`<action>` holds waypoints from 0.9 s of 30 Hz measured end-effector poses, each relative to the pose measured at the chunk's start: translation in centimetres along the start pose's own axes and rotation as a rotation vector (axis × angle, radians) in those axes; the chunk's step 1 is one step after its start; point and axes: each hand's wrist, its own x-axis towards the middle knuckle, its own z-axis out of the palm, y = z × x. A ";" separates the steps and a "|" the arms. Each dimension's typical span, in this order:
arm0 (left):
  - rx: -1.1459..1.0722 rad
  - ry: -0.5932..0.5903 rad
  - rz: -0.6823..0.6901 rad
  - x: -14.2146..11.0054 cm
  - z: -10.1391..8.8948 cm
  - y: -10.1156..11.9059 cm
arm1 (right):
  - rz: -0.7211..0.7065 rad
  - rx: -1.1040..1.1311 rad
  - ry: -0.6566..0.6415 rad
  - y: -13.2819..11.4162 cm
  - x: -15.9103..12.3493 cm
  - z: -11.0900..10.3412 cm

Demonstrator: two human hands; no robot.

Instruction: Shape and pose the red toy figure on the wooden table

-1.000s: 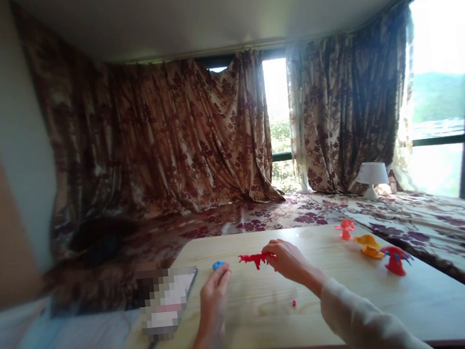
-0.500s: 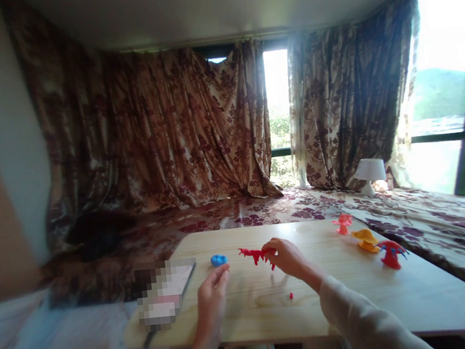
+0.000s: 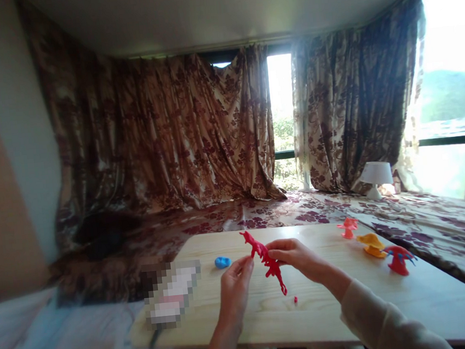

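Observation:
A long, thin red clay figure with short limbs and a thin tail hangs aslant above the table, its tail end pointing down. My right hand pinches it at the middle from the right. From the left, the thumb and fingertips of my left hand close on its upper part; what exactly they pinch there is too small to tell. Below the tail, a tiny red bit lies on the wooden table. A blue lump of clay rests just beyond my left hand.
Along the table's right side stand a pinkish-red figure, a yellow figure and a red figure with blue parts. A blurred-out flat device with a cable lies at the left. A white lamp stands behind.
The red figure has turned from nearly level to slanting, tail down. My left hand has moved right and up from beside the blue lump to the figure. The view has shifted slightly.

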 end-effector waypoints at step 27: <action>0.497 0.145 0.480 -0.3 -0.7 1.6 | 0.022 -0.088 0.002 0.4 -0.4 0.5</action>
